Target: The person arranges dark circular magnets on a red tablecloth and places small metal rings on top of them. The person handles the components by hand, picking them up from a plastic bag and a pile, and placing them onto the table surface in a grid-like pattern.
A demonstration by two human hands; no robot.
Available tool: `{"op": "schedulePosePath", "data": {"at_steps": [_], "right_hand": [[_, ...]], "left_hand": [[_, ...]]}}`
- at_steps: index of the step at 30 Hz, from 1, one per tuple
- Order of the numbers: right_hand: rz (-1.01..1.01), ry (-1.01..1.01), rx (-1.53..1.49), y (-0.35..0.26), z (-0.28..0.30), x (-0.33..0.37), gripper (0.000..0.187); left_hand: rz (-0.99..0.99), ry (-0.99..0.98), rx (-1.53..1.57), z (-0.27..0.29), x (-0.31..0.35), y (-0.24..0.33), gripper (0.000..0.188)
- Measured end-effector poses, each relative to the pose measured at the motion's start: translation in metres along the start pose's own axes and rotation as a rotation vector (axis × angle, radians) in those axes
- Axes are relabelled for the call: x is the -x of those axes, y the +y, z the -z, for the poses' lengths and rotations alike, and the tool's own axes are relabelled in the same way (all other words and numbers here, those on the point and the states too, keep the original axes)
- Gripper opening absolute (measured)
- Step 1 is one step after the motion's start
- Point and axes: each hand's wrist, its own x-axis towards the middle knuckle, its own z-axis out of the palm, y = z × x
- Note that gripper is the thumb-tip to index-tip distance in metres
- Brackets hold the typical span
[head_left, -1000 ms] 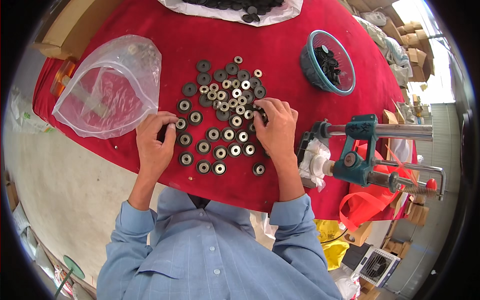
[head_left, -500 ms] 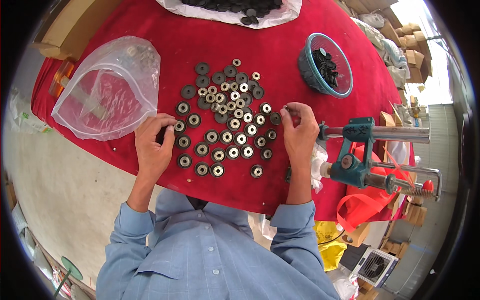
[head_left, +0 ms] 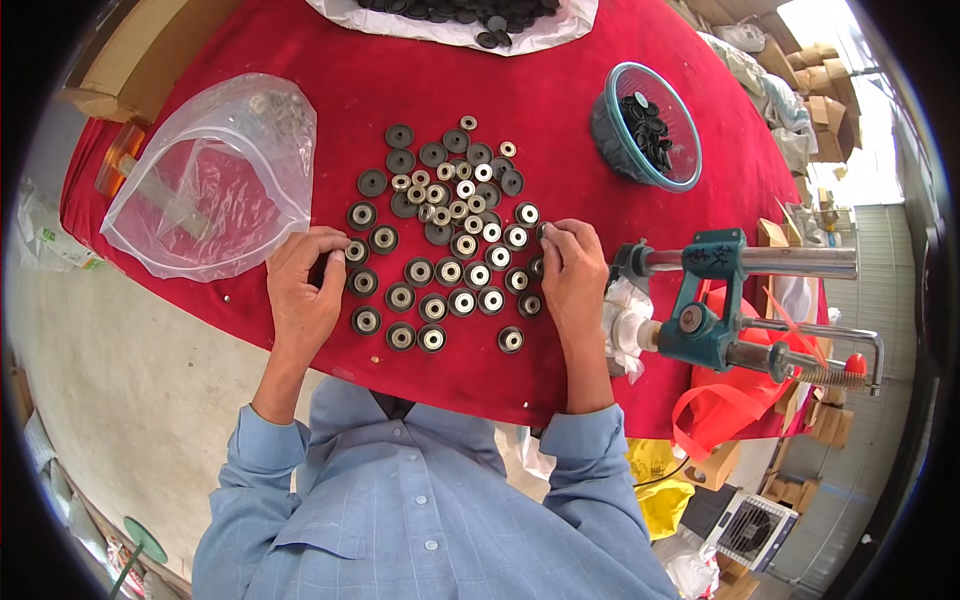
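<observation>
Loose metal bearings (head_left: 466, 188) and flat black discs (head_left: 372, 182) lie mixed in the middle of the red table. Several black discs with bearings set in them (head_left: 432, 308) are spread nearer to me. At the left side of this group, my left hand (head_left: 305, 285) pinches one black disc with a bearing in it (head_left: 356, 251) between thumb and forefinger. My right hand (head_left: 572, 285) is closed at the group's right edge, its fingertips over a black disc (head_left: 541, 232). Those fingers mostly hide the disc and anything on it.
A teal hand press (head_left: 705, 300) stands at the right, close to my right hand. Behind it is a clear blue-rimmed bowl (head_left: 609, 135) with black discs. A clear plastic bag (head_left: 215, 180) lies left; a white sack (head_left: 550, 38) with black parts lies at the far edge.
My right hand has moved left and slightly nearer, bringing the small bearing from its fingertips over to the black disc. My left hand has stayed at its disc.
</observation>
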Motion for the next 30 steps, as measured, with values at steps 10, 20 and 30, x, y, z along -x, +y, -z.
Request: {"op": "schedulePosePath", "data": {"at_steps": [10,20,30], "right_hand": [[0.055,-0.032,0.271,-0.015,0.015,0.014,0.042],[0.116,-0.086,0.082,-0.056,-0.012,-0.015,0.028],[0.053,-0.079,-0.027,-0.05,-0.021,-0.025,0.023]], "left_hand": [[-0.04,0.044,0.006,-0.003,-0.001,0.001,0.011],[-0.015,0.043,0.021,-0.002,-0.001,0.001,0.011],[-0.002,0.054,0.012,-0.002,0.0,0.002,0.011]]}}
